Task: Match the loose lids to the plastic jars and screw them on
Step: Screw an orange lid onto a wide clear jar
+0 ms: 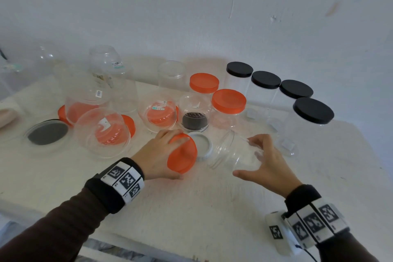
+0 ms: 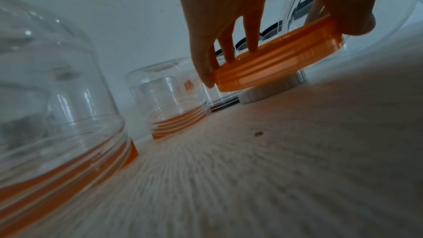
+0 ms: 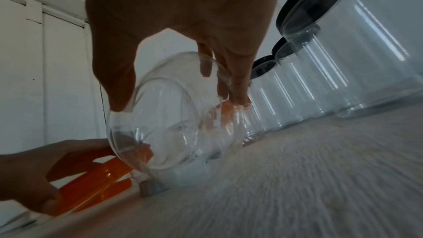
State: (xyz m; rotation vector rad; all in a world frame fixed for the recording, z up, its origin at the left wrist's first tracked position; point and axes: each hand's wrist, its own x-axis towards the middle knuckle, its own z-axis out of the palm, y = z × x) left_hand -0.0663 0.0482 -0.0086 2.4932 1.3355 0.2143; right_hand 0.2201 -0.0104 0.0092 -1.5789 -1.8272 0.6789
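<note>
Your left hand (image 1: 158,153) grips the round orange plastic lid (image 1: 182,154) by its rim, tilted, its far edge over a white ring-shaped lid (image 1: 202,144) on the table. At three o'clock of it, your right hand (image 1: 269,160) clasps the clear plastic jar (image 1: 236,152), tipped with its mouth toward the lid. Risk, as judged: cross-threading if the lid meets the mouth askew; the slick wall may slip. At twelve o'clock, uncapped jars stand near; a sweep could topple them.

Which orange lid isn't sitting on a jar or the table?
The orange lid gripped in the left hand, tilted beside the white lid. The other orange lids sit on or under jars.
</note>
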